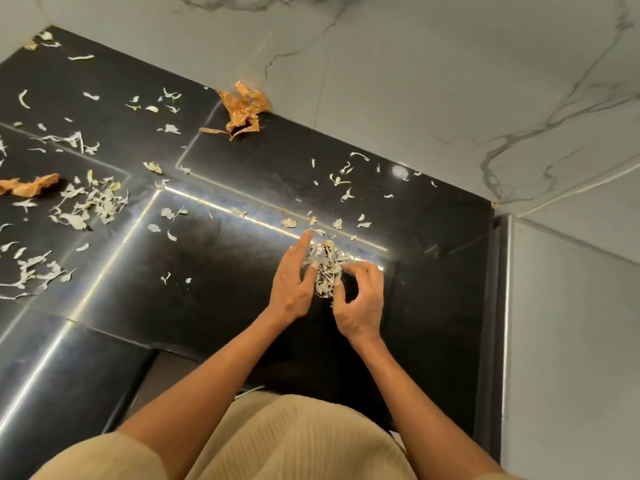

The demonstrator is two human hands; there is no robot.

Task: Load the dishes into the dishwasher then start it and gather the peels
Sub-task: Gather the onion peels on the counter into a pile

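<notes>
Black and glossy, the bench [214, 271] ran into a corner under pale marble-veined wall tiles [433, 81], with strips of light reflected along its seams. Down at the middle of the head view, both hands were at work on one small heap of pale peels [327, 268] lying on the bench. The left hand [292, 282] stood on its edge, fingers straight and together, pressed against the left side of the heap like a scoop. The right hand [360, 299] came in from the other side, its fingers curled and its fingertips pinching at the peels. More loose peels [90, 202] lay scattered far to the left, a thinner scatter [343, 181] sat just beyond the hands, and further bits reached back into the far corner. An orange-brown crumpled skin [244, 109] rested against the wall, and another [27, 186] sat at the left edge of the frame. Tan ribbed clothing [294, 441] filled the bottom of the picture.
</notes>
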